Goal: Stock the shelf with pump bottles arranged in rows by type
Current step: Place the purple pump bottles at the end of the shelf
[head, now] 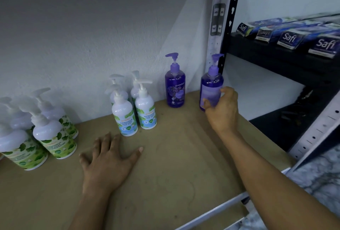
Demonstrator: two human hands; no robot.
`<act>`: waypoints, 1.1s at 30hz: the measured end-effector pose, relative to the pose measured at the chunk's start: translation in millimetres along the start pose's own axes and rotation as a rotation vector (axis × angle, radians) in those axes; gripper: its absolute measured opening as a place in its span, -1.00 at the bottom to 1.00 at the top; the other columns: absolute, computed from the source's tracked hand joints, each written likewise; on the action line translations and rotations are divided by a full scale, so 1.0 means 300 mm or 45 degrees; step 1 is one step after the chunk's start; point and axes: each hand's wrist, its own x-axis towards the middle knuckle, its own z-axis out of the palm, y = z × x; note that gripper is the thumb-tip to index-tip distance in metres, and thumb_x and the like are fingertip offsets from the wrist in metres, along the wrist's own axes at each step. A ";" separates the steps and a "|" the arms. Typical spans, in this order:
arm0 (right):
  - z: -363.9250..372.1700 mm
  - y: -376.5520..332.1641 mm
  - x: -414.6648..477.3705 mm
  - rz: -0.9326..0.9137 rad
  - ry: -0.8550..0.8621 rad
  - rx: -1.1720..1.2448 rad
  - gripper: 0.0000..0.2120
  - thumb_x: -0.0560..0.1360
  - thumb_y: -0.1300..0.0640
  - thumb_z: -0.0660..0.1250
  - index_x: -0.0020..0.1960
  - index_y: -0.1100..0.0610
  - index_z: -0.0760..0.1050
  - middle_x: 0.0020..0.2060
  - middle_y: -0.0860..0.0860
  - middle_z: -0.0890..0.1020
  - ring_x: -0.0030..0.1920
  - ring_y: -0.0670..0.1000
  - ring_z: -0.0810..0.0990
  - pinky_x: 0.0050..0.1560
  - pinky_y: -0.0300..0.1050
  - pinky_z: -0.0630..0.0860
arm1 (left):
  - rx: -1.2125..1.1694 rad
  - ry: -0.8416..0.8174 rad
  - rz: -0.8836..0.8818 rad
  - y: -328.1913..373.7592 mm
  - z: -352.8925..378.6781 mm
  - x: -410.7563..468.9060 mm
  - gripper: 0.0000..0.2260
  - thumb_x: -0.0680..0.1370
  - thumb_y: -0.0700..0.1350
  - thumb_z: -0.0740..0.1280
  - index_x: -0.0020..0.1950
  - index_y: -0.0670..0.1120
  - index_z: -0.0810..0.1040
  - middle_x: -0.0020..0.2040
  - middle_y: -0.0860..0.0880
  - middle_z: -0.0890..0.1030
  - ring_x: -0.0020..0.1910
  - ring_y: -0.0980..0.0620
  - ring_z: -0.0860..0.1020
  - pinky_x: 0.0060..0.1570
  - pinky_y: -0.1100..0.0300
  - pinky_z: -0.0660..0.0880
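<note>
My right hand (pixel 222 109) grips a purple pump bottle (pixel 211 86) standing at the right end of the brown shelf board (pixel 174 165), near the upright post. A second purple pump bottle (pixel 175 87) stands to its left against the wall. Further left, several white pump bottles with blue-green labels (pixel 136 108) stand in two short rows. At the far left stands a group of white pump bottles with green leaf labels (pixel 36 134). My left hand (pixel 108 158) rests flat on the board, fingers spread, holding nothing.
A grey wall rises behind the board. A black and white perforated upright (pixel 227 27) borders the shelf on the right. Beyond it, a black shelf (pixel 276 53) carries several dark blue Safi boxes (pixel 288 40). Marbled floor (pixel 316 178) shows at lower right.
</note>
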 end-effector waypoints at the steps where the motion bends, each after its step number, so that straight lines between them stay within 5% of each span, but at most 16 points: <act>1: -0.004 0.003 0.014 0.078 -0.056 -0.016 -0.34 0.41 0.01 0.55 0.35 0.19 0.33 0.24 0.13 0.44 0.19 0.14 0.50 0.11 0.01 0.53 | -0.002 -0.004 -0.003 0.000 -0.002 0.000 -0.10 0.37 0.63 -0.11 0.59 0.15 0.10 0.63 0.11 0.05 0.62 0.05 -0.07 0.49 -0.30 -0.04; 4: 0.019 0.003 0.059 0.197 -0.167 -0.043 -0.16 0.34 -0.09 0.60 0.42 0.20 0.26 0.29 0.14 0.40 0.29 0.16 0.43 0.19 0.04 0.49 | -0.007 0.008 -0.002 0.005 -0.002 -0.002 -0.11 0.37 0.62 -0.09 0.58 0.16 0.11 0.63 0.11 0.06 0.62 0.04 -0.06 0.49 -0.30 -0.03; 18: 0.239 0.050 0.128 0.104 -0.163 0.176 -0.19 0.29 0.03 0.64 0.41 0.13 0.31 0.26 0.08 0.45 0.25 0.11 0.46 0.24 0.04 0.51 | 0.026 -0.005 -0.041 -0.007 -0.004 0.018 -0.12 0.37 0.62 -0.09 0.58 0.17 0.11 0.63 0.13 0.03 0.62 0.06 -0.08 0.51 -0.27 -0.05; 23: 0.208 0.057 0.154 0.097 -0.236 0.305 -0.19 0.31 0.10 0.64 0.44 0.09 0.33 0.31 0.03 0.45 0.21 -0.02 0.46 0.15 -0.18 0.44 | 0.004 0.004 -0.030 0.015 -0.011 -0.002 -0.12 0.37 0.62 -0.08 0.58 0.17 0.11 0.63 0.14 0.04 0.61 0.08 -0.07 0.51 -0.25 -0.05; 29: 0.220 0.062 0.177 0.147 -0.316 0.249 0.06 0.16 -0.03 0.71 0.48 0.09 0.18 0.37 0.07 0.30 0.34 0.08 0.38 0.28 -0.07 0.43 | 0.013 0.010 -0.031 0.018 -0.013 -0.001 -0.12 0.38 0.62 -0.07 0.58 0.17 0.12 0.62 0.14 0.06 0.61 0.08 -0.06 0.51 -0.24 -0.03; 33: 0.229 0.058 0.172 0.170 -0.245 0.244 0.01 0.14 0.01 0.72 0.39 0.12 0.21 0.30 0.06 0.32 0.29 0.07 0.39 0.19 -0.13 0.40 | 0.009 0.005 -0.036 0.023 -0.013 -0.003 -0.11 0.37 0.61 -0.07 0.59 0.16 0.12 0.63 0.14 0.05 0.61 0.09 -0.07 0.52 -0.23 -0.04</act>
